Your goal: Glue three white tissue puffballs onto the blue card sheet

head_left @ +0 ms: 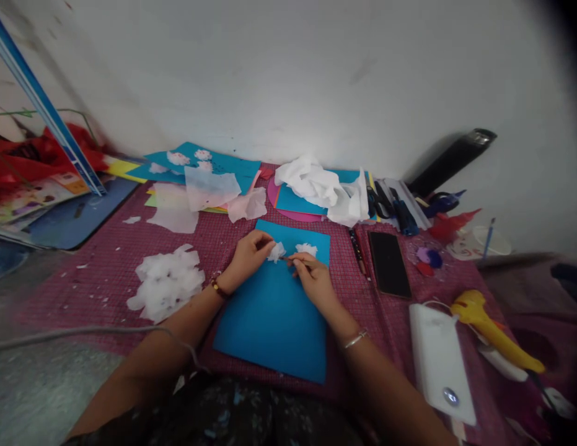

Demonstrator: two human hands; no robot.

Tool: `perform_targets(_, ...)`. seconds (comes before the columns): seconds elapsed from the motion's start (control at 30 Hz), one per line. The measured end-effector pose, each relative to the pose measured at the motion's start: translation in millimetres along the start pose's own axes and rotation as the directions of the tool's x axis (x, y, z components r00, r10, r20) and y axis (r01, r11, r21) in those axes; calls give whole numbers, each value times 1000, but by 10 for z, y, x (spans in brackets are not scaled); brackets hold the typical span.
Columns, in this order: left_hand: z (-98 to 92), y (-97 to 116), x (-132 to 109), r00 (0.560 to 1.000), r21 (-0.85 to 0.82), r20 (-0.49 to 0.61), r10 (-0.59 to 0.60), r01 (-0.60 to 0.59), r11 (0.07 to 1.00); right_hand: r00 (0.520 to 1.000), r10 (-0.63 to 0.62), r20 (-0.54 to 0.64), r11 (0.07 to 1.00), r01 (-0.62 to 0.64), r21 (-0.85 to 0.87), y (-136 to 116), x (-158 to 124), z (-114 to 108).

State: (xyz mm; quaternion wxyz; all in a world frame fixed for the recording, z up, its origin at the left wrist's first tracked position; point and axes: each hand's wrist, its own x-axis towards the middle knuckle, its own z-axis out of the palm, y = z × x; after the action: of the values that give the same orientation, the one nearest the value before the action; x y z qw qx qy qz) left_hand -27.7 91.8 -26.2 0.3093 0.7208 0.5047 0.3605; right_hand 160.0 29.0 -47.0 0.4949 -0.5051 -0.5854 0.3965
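A sheet of blue paper lies before me with two small crumpled white paper flowers near its far edge. My left hand pinches the edge of the left paper flower between thumb and fingertips. In my right hand is a thin brown stick-like tool, its tip at that same flower; its exact kind is too small to tell. The other paper flower rests just beyond my right fingers. Left of my left forearm lies a pile of white tissue paper pieces.
Along the wall lie blue sheets with pink-dotted paper flowers, crumpled white tissue and scissors. On the right are a dark phone, a white power-bank-like box and a yellow glue gun. A grey cable crosses my left forearm.
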Motion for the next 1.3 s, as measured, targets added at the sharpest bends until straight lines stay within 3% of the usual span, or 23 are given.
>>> perform_targets(0.1, -4, -69, 38, 987, -110, -124, -104, 90, 990, 997, -71, 28, 996, 72, -44, 34, -37, 10)
perform_targets(0.27, 3, -168, 76, 977, -188, -123, -172, 148, 971, 984, -159, 76, 982, 166, -87, 24, -74, 28)
perform_targets(0.33, 8, -174, 77, 977, -199, -121, -176, 150, 968, 994, -108, 31, 993, 109, -39, -5, -73, 19)
perform_targets(0.47, 3, -149, 81, 975, -218, -117, -190, 162, 962, 978, 141, -154, 965, -101, 242, -38, -52, -19)
perform_targets(0.6, -16, -124, 83, 975, -227, -110, -196, 167, 959, 960, 238, -147, 916, -172, 361, -27, -34, -41)
perform_targets(1.0, 7, -188, 86, 983, -235, -98, -156, 129, 963, 988, 153, -35, 978, -146, 146, -102, -45, -32)
perform_targets(1.2, 38, -235, 88, 988, -210, -81, -131, 112, 971, 980, 105, -167, 987, -82, 140, -88, -33, -12)
perform_targets(1.3, 61, -256, 77, 993, -200, -49, -111, 99, 975, 977, 126, -169, 989, -112, 92, -87, -4, 7)
